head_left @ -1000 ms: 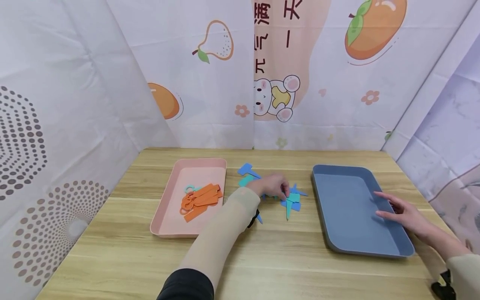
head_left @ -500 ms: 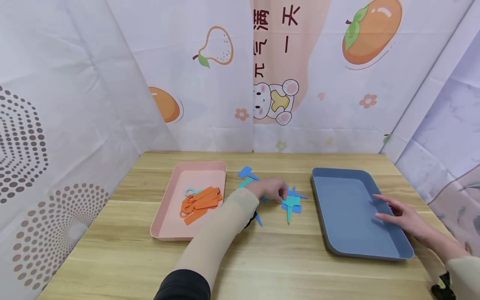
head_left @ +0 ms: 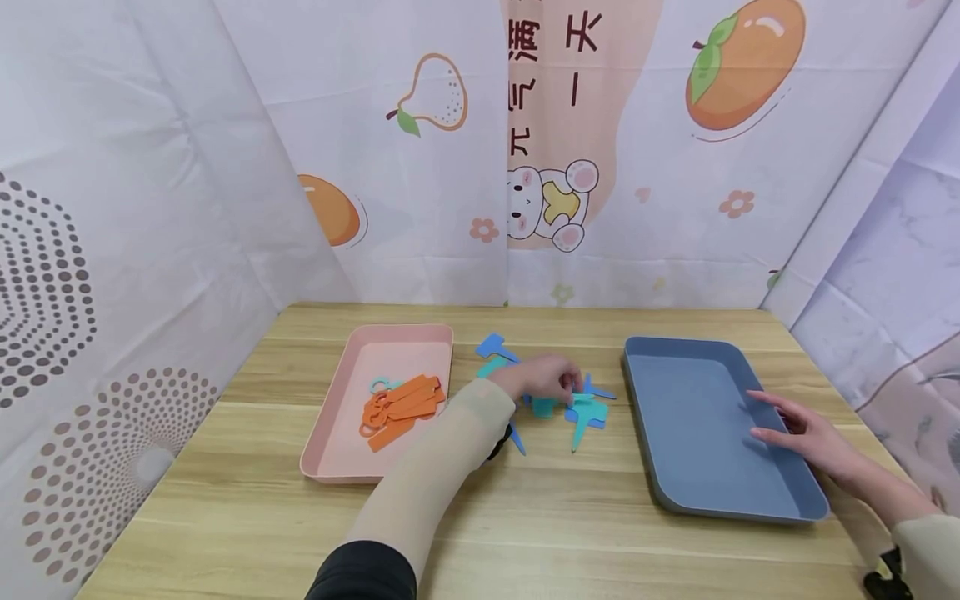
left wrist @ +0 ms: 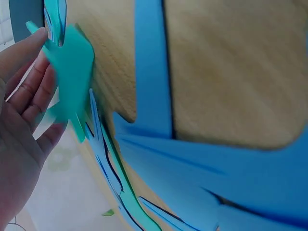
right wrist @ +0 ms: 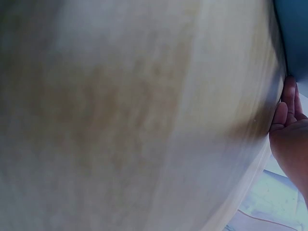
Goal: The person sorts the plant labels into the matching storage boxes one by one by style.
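My left hand (head_left: 546,377) pinches a teal T-shaped plant label (left wrist: 72,67) between thumb and fingers, just above a loose pile on the table. Around it lie more teal plant labels (head_left: 585,414) and blue plant labels (head_left: 495,344), some overlapping. In the left wrist view a large blue label (left wrist: 154,72) is close to the camera. My right hand (head_left: 813,435) rests over the right rim of the blue-grey tray (head_left: 712,450), with index finger and thumb extended inside it. Other fingers touch its outer wall in the right wrist view.
A pink tray (head_left: 330,446) stands on the left, holding several orange tags with ring ends (head_left: 405,404) and a teal ring-ended piece (head_left: 381,383). The wooden table (head_left: 555,533) ends at a printed curtain (head_left: 450,275) behind.
The teal label in my left hand has been lifted slightly off the pile, and another teal label now shows below the hand. My right hand stays on the blue-grey tray.
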`<state>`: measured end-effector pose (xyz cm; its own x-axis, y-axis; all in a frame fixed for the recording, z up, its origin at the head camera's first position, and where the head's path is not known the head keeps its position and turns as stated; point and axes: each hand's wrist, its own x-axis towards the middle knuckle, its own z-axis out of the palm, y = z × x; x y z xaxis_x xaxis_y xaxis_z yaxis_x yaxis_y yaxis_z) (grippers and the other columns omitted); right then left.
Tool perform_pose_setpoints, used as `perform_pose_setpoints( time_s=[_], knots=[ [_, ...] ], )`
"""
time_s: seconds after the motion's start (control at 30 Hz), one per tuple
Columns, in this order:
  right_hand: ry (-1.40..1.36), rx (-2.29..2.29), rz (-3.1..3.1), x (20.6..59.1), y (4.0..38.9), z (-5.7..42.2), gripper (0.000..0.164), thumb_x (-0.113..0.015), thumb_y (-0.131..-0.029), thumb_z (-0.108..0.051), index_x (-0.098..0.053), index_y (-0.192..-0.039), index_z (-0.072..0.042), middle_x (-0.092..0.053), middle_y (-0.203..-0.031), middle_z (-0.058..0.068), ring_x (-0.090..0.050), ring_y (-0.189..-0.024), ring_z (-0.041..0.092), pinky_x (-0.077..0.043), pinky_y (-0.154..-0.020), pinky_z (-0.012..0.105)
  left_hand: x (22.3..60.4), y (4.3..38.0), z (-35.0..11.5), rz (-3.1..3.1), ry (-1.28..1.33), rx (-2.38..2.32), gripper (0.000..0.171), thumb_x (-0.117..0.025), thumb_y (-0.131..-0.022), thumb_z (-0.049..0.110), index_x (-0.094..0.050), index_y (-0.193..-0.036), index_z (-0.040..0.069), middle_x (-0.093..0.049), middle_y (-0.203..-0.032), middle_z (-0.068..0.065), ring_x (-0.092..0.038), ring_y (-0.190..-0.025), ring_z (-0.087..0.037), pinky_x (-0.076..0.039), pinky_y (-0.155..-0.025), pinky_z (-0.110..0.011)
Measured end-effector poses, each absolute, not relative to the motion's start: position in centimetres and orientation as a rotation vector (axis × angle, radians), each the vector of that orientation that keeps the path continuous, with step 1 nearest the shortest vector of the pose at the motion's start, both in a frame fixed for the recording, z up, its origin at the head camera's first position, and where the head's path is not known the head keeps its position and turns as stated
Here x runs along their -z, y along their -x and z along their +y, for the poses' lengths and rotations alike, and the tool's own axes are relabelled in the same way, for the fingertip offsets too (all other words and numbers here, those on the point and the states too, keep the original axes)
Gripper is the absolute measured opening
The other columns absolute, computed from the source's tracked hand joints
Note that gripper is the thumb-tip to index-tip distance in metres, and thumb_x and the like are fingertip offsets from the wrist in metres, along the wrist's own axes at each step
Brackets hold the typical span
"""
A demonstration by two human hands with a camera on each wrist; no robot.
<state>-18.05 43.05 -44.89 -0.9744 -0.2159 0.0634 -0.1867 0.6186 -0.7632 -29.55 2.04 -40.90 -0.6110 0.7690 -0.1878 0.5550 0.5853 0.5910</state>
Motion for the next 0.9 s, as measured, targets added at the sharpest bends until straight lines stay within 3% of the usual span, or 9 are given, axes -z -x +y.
perform_pose_setpoints(
  time_s=[0.17,0.37,0.47,0.6,0.9],
  knots=[
    [0.347,1.311,2.799,44.9,18.0,43.2,0.062,-0.062,-0.096,-0.013,-0.034,-0.152,-0.011,-0.031,-0.137,-0.018,-0.026,-0.109,-0.023,-0.027,-0.084,0.001,40.5,29.5,2.0,2.368,-1.04,-0.741,0.006,-0.067,-0.092,0.006,-0.071,-0.096,0.008,-0.063,-0.085,0.003,-0.052,-0.075,-0.008,-0.044,-0.068,-0.017],
    [0.35,1.28,2.812,44.8,17.9,43.1,0.063,-0.063,-0.096,-0.015,-0.033,-0.152,-0.011,-0.03,-0.148,0.005,-0.025,-0.109,-0.023,-0.025,-0.085,0.0,40.3,29.7,1.9,2.308,-0.995,-0.912,0.007,-0.067,-0.092,0.007,-0.072,-0.097,0.005,-0.066,-0.086,0.003,-0.056,-0.077,-0.009,-0.047,-0.072,-0.02],
    [0.357,1.283,2.8,44.7,17.8,43.4,0.063,-0.062,-0.096,-0.015,-0.033,-0.152,-0.012,-0.032,-0.145,-0.011,-0.026,-0.109,-0.023,-0.025,-0.086,0.0,40.2,29.7,2.0,2.265,-0.988,-0.981,0.01,-0.068,-0.092,0.007,-0.072,-0.1,0.003,-0.066,-0.087,0.004,-0.058,-0.078,-0.009,-0.047,-0.073,-0.02],
    [0.346,1.303,2.748,44.5,17.5,44.3,0.063,-0.061,-0.097,-0.014,-0.032,-0.153,-0.014,-0.032,-0.128,-0.035,-0.03,-0.107,-0.022,-0.033,-0.084,0.005,40.1,29.7,2.1,2.223,-0.975,-1.059,0.014,-0.068,-0.092,0.007,-0.07,-0.103,-0.001,-0.067,-0.087,0.002,-0.059,-0.079,-0.011,-0.048,-0.073,-0.02],
    [0.33,1.324,2.64,44.2,17.9,45.2,0.064,-0.057,-0.099,-0.014,-0.025,-0.155,-0.016,-0.032,-0.131,-0.034,-0.032,-0.103,-0.023,-0.038,-0.079,0.008,39.8,29.8,2.4,2.231,-0.987,-1.15,0.007,-0.066,-0.093,0.007,-0.069,-0.099,0.004,-0.065,-0.085,0.0,-0.061,-0.079,-0.016,-0.049,-0.071,-0.022]
  ],
)
